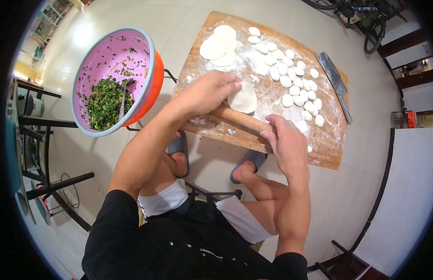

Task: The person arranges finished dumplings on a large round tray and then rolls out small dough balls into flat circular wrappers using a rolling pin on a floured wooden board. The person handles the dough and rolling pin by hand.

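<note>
A flat round dough wrapper lies on the floured wooden board, just beyond the rolling pin. My left hand pinches the wrapper's left edge between thumb and fingers. At the pin's right end, my right hand is closed on the wood. Overlapping rolled wrappers lie at the board's far left. Several small white dough pieces are scattered over its middle and right.
A cleaver rests along the board's right edge. Left of the board, a pink basin holds chopped green filling and a spoon. My slippered feet are beneath the near edge. A bicycle stands at the far right.
</note>
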Motion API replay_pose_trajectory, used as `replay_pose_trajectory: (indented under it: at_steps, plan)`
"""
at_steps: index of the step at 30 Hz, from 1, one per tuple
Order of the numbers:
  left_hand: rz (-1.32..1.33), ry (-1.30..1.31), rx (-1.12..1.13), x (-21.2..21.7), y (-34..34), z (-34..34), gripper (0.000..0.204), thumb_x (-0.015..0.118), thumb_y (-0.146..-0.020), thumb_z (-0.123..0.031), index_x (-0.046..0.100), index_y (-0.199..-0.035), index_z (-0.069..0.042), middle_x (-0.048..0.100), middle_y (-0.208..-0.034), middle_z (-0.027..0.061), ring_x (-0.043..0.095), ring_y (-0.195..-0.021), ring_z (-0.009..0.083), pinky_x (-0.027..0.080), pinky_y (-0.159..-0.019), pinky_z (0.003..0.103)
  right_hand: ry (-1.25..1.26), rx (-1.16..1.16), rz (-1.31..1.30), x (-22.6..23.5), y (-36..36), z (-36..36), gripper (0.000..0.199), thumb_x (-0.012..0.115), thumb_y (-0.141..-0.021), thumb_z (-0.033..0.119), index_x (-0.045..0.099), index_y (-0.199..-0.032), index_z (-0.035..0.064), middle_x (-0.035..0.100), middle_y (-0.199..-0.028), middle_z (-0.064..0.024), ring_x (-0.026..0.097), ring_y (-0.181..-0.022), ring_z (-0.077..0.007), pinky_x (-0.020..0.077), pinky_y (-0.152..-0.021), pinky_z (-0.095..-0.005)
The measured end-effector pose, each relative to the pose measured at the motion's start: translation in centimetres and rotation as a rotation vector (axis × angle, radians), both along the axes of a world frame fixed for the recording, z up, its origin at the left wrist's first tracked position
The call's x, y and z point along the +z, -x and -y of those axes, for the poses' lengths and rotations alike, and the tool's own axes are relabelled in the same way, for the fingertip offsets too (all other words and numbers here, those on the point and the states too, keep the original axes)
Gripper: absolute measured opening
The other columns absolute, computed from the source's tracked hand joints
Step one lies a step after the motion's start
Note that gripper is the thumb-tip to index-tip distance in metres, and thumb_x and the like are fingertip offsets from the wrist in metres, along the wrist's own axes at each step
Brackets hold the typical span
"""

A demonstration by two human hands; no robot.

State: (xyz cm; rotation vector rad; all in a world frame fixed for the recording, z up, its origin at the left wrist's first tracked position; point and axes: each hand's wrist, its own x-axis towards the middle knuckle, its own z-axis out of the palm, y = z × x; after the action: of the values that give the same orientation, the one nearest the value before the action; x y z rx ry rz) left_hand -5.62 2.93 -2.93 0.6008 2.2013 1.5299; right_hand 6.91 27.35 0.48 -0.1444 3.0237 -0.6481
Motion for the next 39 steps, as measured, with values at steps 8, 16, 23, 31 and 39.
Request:
replay_pose_trajectory:
  at_steps: [8, 16, 23, 31, 39]
  plan:
    - [0.165, -0.128, 0.390, 0.6, 2.0, 2.7, 0.039, 0.054, -0.113, -0.024, 0.069, -0.129, 0.008, 0.076, -0.105, 0.0153, 0.072, -0.097, 0.0200, 0.059, -0.089, 0.035, 0.029, 0.017, -0.065, -0.4, -0.2, -0.5, 0.032, 0.077, -0.096, 0.026, 0.069, -0.122, 0.0085, 0.074, -0.103, -0.0146, 0.071, -0.098, -0.0364, 0.0556, -0.084, -0.0478]
    - [-0.296, 0.254, 0.579, 1.6, 1.5, 3.9, 0.038, 0.062, -0.107, -0.017, 0.068, -0.136, 0.006, 0.073, -0.130, 0.0251, 0.071, -0.121, 0.0346, 0.054, -0.105, 0.041, 0.034, -0.070, -0.023, -0.7, -0.5, -1.7, 0.027, 0.075, -0.098, 0.022, 0.070, -0.121, 0.0087, 0.075, -0.106, -0.0148, 0.070, -0.099, -0.0382, 0.0548, -0.085, -0.0500]
    - [-0.591, 0.525, 0.207, -0.6, -1.8, 2.5, 0.031, 0.069, -0.102, -0.014, 0.071, -0.127, 0.003, 0.065, -0.147, 0.0234, 0.061, -0.136, 0.0418, 0.050, -0.115, 0.046, 0.178, -0.343, -0.057, -1.1, -0.4, -4.5, 0.029, 0.073, -0.100, 0.020, 0.070, -0.124, 0.0046, 0.077, -0.108, -0.0175, 0.073, -0.098, -0.0379, 0.0552, -0.086, -0.0458]
    - [-0.719, 0.273, -0.002, -0.8, -3.8, -6.4, 0.030, 0.069, -0.099, -0.011, 0.072, -0.128, -0.003, 0.069, -0.139, 0.0181, 0.064, -0.131, 0.0384, 0.054, -0.110, 0.046, 0.478, -0.625, -0.299, -2.0, 0.7, -8.7, 0.025, 0.071, -0.105, 0.013, 0.069, -0.125, -0.0019, 0.076, -0.098, -0.0104, 0.067, -0.088, -0.0170, 0.0538, -0.083, -0.0332]
    - [-0.725, 0.358, -0.181, -2.1, -1.7, -13.8, 0.021, 0.068, -0.098, -0.013, 0.069, -0.117, -0.004, 0.067, -0.118, 0.0153, 0.066, -0.114, 0.0376, 0.056, -0.099, 0.048, 0.536, -0.627, -0.308, -2.5, 0.4, -9.3, 0.026, 0.071, -0.104, 0.013, 0.070, -0.124, -0.0028, 0.076, -0.097, -0.0112, 0.068, -0.086, -0.0177, 0.0543, -0.081, -0.0335]
